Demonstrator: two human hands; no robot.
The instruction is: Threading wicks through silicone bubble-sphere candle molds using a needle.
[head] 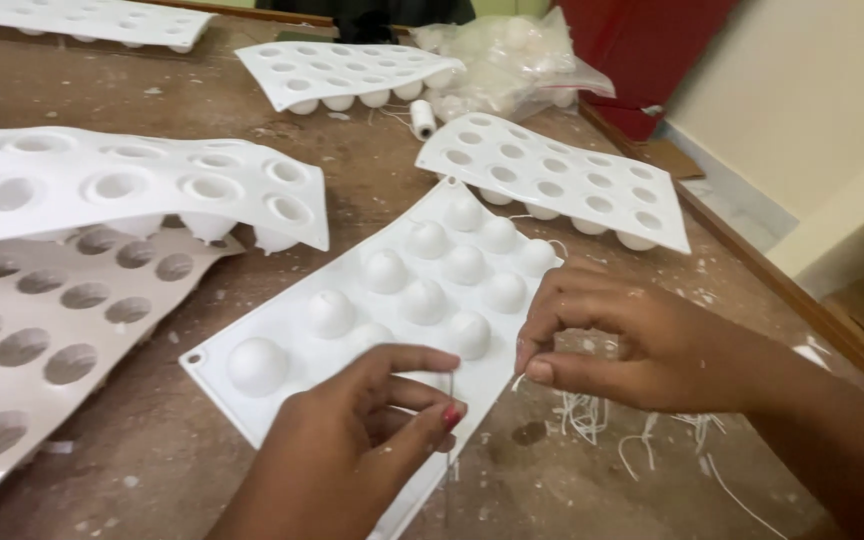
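A white silicone mould [302, 352] lies upside down in front of me, its round domes facing up. My left hand [352, 445] rests on the mould's near corner, pinching a thin upright needle or wick [450, 400] between thumb and finger. My right hand [632, 340] hovers just right of the mould, its thumb and forefinger pinched on a short white thread end [519, 381]. Loose white thread pieces [602, 415] lie on the table under the right hand.
Several more white moulds lie on the dusty brown table [202, 440]: one [552, 180] at right behind, one [342, 70] at the back, one [132, 185] at left. A thread spool [422, 118] and a plastic bag [512, 55] sit at the back.
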